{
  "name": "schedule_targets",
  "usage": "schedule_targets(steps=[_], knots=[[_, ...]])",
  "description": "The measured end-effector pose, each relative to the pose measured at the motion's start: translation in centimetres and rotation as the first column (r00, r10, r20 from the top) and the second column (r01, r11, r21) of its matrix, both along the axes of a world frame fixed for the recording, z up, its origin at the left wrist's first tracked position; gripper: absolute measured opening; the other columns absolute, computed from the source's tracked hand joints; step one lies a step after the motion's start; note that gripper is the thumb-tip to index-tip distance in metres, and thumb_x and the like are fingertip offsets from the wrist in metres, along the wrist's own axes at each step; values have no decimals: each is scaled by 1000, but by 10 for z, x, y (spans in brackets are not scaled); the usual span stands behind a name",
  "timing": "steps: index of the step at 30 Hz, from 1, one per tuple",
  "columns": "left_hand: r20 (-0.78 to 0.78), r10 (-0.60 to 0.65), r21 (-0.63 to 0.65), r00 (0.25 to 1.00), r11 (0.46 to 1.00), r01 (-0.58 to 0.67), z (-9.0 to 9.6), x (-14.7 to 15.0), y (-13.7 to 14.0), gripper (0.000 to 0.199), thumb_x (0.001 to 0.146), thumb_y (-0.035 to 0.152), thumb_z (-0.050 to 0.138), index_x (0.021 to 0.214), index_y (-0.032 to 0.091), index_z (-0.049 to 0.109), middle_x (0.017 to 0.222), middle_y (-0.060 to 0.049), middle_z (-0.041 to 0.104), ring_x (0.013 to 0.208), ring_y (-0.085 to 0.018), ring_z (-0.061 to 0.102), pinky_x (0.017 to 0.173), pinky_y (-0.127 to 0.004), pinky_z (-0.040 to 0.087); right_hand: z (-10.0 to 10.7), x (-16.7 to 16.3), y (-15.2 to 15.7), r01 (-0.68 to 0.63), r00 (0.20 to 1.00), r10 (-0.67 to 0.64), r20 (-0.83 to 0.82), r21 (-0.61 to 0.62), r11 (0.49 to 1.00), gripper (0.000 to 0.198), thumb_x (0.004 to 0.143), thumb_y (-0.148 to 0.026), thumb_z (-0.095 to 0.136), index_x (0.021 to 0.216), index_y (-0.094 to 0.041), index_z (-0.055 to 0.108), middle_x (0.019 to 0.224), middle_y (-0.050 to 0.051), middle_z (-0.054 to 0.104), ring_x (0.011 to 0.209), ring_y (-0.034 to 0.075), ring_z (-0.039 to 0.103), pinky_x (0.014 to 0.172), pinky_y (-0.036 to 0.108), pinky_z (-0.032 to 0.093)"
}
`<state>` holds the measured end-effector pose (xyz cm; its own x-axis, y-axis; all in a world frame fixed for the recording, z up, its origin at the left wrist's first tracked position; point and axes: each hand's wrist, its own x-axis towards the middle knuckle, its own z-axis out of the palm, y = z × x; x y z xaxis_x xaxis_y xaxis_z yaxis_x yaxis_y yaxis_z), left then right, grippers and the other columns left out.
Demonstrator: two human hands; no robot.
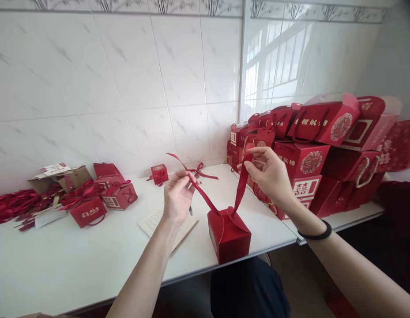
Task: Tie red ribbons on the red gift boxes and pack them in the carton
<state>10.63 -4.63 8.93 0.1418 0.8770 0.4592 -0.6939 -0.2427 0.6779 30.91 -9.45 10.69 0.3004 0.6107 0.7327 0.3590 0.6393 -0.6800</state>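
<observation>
A small red gift box [233, 240] sits at the table's front edge, its curved top flaps folded together. A red ribbon [239, 192] comes out of its top in two lengths. My left hand [180, 196] pinches the left length, whose loose tip sticks out beyond my fingers. Up and to the right, my right hand [266, 172] grips the other length between thumb and fingers. Both lengths rise from the box in a V shape. Behind my left wrist lies an open notebook [185, 234] with writing, partly covered by my arm.
Red gift boxes [307, 163] are stacked high along the right side. At the left are small red boxes [88, 212], a heap of ribbons [13, 205] and cardboard pieces. A tiny red box [159, 175] stands near the tiled wall, with a ribbon bow [200, 170] beside it.
</observation>
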Motion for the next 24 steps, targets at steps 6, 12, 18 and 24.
schedule_targets(steps=[6,12,18,24], knots=[[-88,-42,66,995,997,48,15,19,-1,7,65,16,67,71,17,65,67,0,59,63,-10,55,63,-26,47,18,-28,2,-283,958,279,-67,-57,957,22,75,-33,65,88,-19,54,79,3,63,73,20,65,66,32,56],[-163,-34,52,986,998,43,18,24,-5,13,66,19,69,78,17,65,79,-1,63,64,-10,56,64,-26,47,20,-42,-1,-286,958,283,-41,-116,951,21,78,-36,62,89,-17,64,82,6,66,75,20,65,68,32,55],[-229,39,83,973,996,-20,19,25,-9,17,67,21,69,83,17,63,79,-1,62,65,-11,56,62,-26,48,20,-43,0,-298,952,297,-77,-8,954,29,76,-35,66,99,-19,58,83,4,66,78,19,64,67,29,54],[-386,204,253,900,961,-109,21,26,-11,26,76,23,62,101,17,60,79,-2,61,67,-11,55,63,-25,47,27,-39,0,-306,948,294,-119,-90,948,34,69,-40,72,92,-16,62,80,5,66,76,20,63,63,28,52]])
